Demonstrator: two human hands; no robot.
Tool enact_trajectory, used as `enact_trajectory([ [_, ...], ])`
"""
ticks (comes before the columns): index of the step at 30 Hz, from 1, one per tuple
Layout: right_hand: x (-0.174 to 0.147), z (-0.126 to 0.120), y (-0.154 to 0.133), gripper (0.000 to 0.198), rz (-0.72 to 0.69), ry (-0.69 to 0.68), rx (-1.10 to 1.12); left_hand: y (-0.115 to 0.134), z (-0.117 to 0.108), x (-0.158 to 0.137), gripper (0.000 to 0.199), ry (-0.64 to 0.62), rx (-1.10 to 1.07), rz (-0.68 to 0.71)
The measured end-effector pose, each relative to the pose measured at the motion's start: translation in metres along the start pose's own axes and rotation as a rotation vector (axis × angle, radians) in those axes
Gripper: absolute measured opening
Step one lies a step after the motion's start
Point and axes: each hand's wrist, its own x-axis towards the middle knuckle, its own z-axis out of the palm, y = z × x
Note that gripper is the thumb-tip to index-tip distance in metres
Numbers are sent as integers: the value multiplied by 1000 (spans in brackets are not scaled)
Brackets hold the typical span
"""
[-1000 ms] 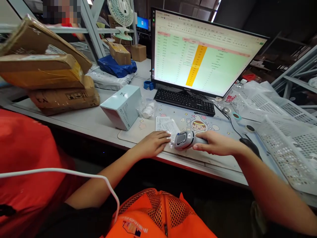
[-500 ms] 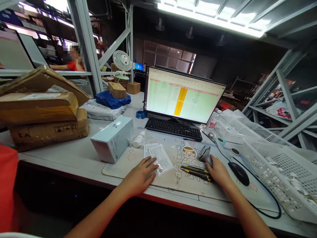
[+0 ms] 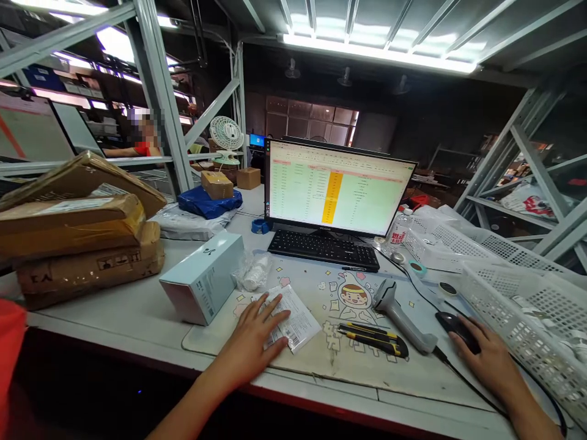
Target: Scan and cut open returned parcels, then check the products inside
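My left hand (image 3: 257,339) lies flat with fingers spread, on the left part of a small white printed packet (image 3: 300,318) on the desk mat. My right hand (image 3: 490,363) is curled over a black computer mouse (image 3: 461,332). Between my hands a grey barcode scanner (image 3: 406,321) lies on its side, its cable trailing toward me. Just left of it are black-and-yellow utility knives (image 3: 373,340). A light blue box (image 3: 204,275) stands left of the packet, beside a bubble-wrapped white item (image 3: 254,272).
A monitor (image 3: 298,189) showing a spreadsheet stands behind a black keyboard (image 3: 321,249). Cardboard parcels (image 3: 87,263) are stacked at the left. White perforated baskets (image 3: 486,287) line the right side. A small fan (image 3: 227,133) and a blue bag (image 3: 208,203) are farther back; a person (image 3: 147,143) sits beyond.
My right hand has let go of the barcode scanner, now lying on the mat, and moved right onto the mouse. My left hand remains on the packet. The view has tilted slightly up.
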Motion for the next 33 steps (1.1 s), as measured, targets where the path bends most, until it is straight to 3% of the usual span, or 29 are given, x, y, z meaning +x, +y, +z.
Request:
enact_trajectory([
  [4, -5, 9, 3, 75, 19, -37, 44, -17, 12, 0, 60, -56, -2, -89],
  [10, -1, 10, -6, 62, -43, -120, 21, -30, 23, -1, 57, 44, -53, -99],
  [17, -2, 3, -15, 59, -49, -119, 30, -33, 13, -6, 46, 5, -146, 11],
  [26, -3, 4, -14, 56, -98, -87, 86, -36, 17, -2, 58, 51, -72, 107],
  [33, -5, 10, -6, 55, -91, -28, 78, -28, 15, -1, 46, 28, -78, 60],
])
